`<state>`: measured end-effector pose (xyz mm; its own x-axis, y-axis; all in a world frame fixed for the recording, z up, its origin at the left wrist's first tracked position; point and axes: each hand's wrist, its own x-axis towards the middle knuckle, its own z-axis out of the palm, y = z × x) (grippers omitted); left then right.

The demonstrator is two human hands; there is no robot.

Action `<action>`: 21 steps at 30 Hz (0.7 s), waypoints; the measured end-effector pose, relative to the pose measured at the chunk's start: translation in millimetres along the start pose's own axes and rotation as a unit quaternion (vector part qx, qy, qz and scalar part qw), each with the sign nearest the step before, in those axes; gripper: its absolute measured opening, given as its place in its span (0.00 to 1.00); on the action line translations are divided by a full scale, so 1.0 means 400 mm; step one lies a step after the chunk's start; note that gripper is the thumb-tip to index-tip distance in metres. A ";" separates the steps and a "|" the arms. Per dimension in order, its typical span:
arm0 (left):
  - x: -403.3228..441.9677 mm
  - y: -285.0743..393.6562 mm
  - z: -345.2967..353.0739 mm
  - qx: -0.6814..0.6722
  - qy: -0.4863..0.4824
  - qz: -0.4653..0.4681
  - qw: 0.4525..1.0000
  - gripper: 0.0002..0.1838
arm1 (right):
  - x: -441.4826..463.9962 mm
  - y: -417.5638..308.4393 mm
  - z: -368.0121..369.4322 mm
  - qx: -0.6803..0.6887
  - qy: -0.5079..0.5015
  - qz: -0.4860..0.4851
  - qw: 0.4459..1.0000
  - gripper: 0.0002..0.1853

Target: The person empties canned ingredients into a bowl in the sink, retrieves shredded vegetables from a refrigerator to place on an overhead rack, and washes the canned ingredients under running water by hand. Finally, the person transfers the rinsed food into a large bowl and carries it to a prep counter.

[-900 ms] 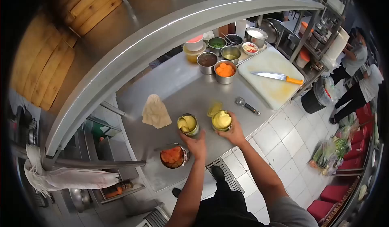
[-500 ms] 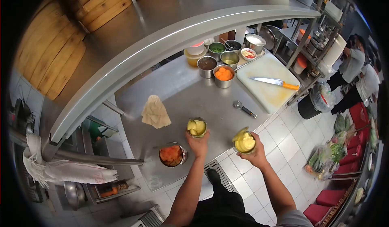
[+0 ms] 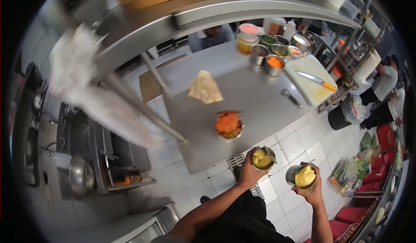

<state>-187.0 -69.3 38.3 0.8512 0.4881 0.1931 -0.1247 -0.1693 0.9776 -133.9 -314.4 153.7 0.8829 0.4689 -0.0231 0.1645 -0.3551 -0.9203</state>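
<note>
My left hand [image 3: 250,173] is closed around an opened can with yellow contents [image 3: 261,159], its lid bent up at the rim. In my right hand [image 3: 313,193] is a second opened can with yellow contents [image 3: 305,177], tilted so its mouth faces up. Both are held over the floor, just off the steel table's [image 3: 255,121] near edge. On that table stands an opened can of orange-red pieces [image 3: 228,127], lid raised. A crumpled beige cloth [image 3: 205,88] lies behind it, and a can opener [image 3: 291,98] rests farther right.
A knife [image 3: 316,81] lies on a white cutting board [image 3: 310,65]. Metal pots, one with orange pieces [image 3: 274,62], stand beside it. A white cloth [image 3: 104,108] hangs over a rail at left near a sink [image 3: 121,163]. People [image 3: 381,84] stand at far right.
My view has swung left, so the table appears farther up and right. Both hands, still holding their cans, have moved from above the table's near side to beyond its edge.
</note>
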 end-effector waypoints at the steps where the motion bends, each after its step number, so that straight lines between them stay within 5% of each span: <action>1: -0.037 0.007 -0.038 -0.015 -0.014 -0.016 1.000 0.46 | -0.031 -0.028 0.028 0.022 0.000 0.011 1.000 0.52; 10: -0.249 0.080 -0.518 -0.046 0.107 -0.067 0.991 0.42 | -0.136 -0.167 0.381 0.072 -0.134 0.001 0.988 0.52; 16: -0.226 0.138 -0.913 0.067 0.259 -0.067 0.961 0.40 | -0.007 -0.237 0.704 0.046 -0.258 -0.055 0.964 0.50; 21: -0.161 0.074 -1.193 0.031 0.358 -0.013 0.933 0.37 | 0.151 -0.327 0.979 0.020 -0.295 -0.145 0.944 0.52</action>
<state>-488.8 302.7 94.4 0.2915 0.9359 0.1979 -0.0605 -0.1884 0.9802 -274.1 77.1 119.8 0.4034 0.9145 0.0292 0.3336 -0.1173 -0.9354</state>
